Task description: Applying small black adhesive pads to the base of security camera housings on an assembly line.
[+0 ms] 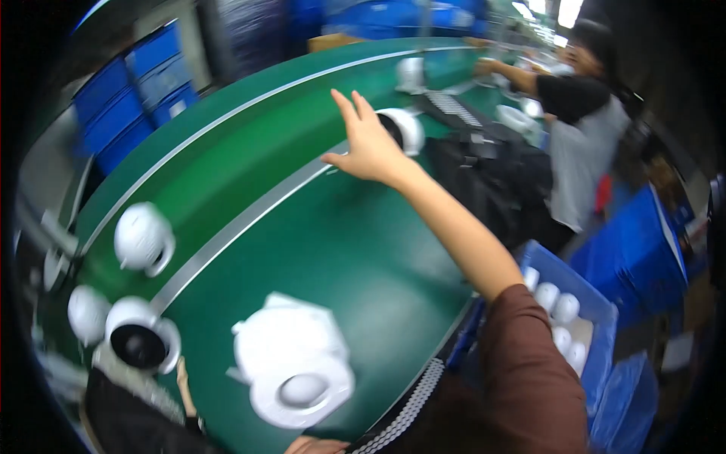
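My right hand (367, 144), its arm in a brown sleeve, stretches over the metal strip beside the green belt. Its fingers are spread and nothing is in them. Just behind the wrist stands a white rounded housing (412, 135) with a dark face; I cannot tell whether the hand touches it. Only a few fingers of my left hand (316, 446) show at the lower edge, so its grip is hidden. Closest to it, on the green worktop (378, 265), lies a white rounded unit (291, 356) with a ring-shaped part around an oval dome.
A white housing (142, 238) sits on the conveyor belt (204, 166); others stand lower left, near another person's hand (184, 382). A blue bin (605, 325) with white round parts is at right. Beyond a black bag (491, 174), a co-worker (578, 129) reaches over the line.
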`<state>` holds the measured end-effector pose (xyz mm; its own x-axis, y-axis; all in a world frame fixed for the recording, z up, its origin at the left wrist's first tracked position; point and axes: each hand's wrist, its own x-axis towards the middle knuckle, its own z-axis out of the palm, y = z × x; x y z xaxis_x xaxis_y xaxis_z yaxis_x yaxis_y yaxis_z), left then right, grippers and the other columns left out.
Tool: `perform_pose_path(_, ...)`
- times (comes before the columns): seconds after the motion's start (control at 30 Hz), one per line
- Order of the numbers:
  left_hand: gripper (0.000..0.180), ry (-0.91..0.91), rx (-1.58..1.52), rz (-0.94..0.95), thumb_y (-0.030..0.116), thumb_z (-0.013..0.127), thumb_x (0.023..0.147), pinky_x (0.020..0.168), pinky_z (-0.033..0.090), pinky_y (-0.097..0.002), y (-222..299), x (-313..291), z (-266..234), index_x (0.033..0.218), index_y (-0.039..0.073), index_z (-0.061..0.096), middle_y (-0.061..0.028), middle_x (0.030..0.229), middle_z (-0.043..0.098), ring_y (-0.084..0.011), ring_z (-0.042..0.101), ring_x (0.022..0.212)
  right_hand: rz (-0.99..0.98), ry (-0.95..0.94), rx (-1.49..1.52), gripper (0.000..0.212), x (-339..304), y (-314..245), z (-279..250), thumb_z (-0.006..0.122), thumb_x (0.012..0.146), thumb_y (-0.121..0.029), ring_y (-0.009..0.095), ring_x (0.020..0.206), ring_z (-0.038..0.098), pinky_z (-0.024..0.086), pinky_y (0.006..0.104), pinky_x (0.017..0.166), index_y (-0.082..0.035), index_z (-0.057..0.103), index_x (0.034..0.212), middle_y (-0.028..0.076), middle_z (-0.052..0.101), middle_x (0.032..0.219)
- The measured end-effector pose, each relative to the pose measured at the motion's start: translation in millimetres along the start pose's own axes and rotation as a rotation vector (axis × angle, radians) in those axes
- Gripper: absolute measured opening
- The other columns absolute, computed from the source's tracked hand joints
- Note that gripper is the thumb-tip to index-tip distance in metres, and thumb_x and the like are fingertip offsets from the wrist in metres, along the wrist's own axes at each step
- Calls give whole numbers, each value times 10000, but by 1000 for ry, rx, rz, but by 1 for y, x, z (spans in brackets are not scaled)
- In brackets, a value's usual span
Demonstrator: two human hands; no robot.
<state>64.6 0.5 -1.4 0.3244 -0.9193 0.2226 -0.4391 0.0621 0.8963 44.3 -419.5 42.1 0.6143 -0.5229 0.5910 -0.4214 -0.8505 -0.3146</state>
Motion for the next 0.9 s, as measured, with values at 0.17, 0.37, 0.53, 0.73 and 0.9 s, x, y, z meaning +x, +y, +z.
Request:
perform_pose_path(0.17, 38, 45, -102, -96, -12, 620, 713, 594, 456, -291, -6, -2, 4, 750, -11, 615, -116, 723, 623, -225, 587, 639, -120, -268, 321, 943, 35, -107, 54, 718, 682, -453, 379, 1271, 304, 311, 421, 1015, -45, 224, 1373, 298, 283, 1350)
perform_pose_path(0.37, 49, 37, -140, -159, 56, 633, 744, 626, 471, -300, -12, -12, 1, 763, 13, 617, -105, 769, 633, -242, 606, 683, 78, -574, 709, 1204, 78, -201, 152, 754, 519, -594, 365, 1202, 410, 359, 414, 984, 20, 175, 1379, 295, 379, 1290)
perform_pose_path(0.53, 54, 27, -168, -185, 71, 622, 763, 629, 471, -306, -15, -13, 7, 759, 19, 607, -108, 772, 631, -256, 604, 690, 230, -474, 682, 1270, 86, -208, 202, 784, 427, -594, 435, 1104, 460, 413, 451, 928, -59, 138, 1381, 313, 262, 1318)
perform_pose_path(0.73, 38, -11, -196, -168, 59, 624, 756, 614, 470, -305, -13, -7, 8, 757, 23, 611, -104, 758, 631, -252, 603, 676, 310, -574, 861, 1072, 89, -148, 149, 798, 513, -467, 329, 1055, 518, 556, 420, 613, -75, 247, 1345, 195, 454, 1214)
perform_pose_path(0.9, 39, 25, -147, -155, 25, 624, 710, 617, 468, -319, -8, -6, 6, 748, 19, 626, -109, 738, 627, -264, 594, 662, 265, -700, 741, 944, 40, -86, 23, 775, 583, -353, 300, 1133, 452, 500, 438, 780, -128, 289, 1360, 151, 440, 1246)
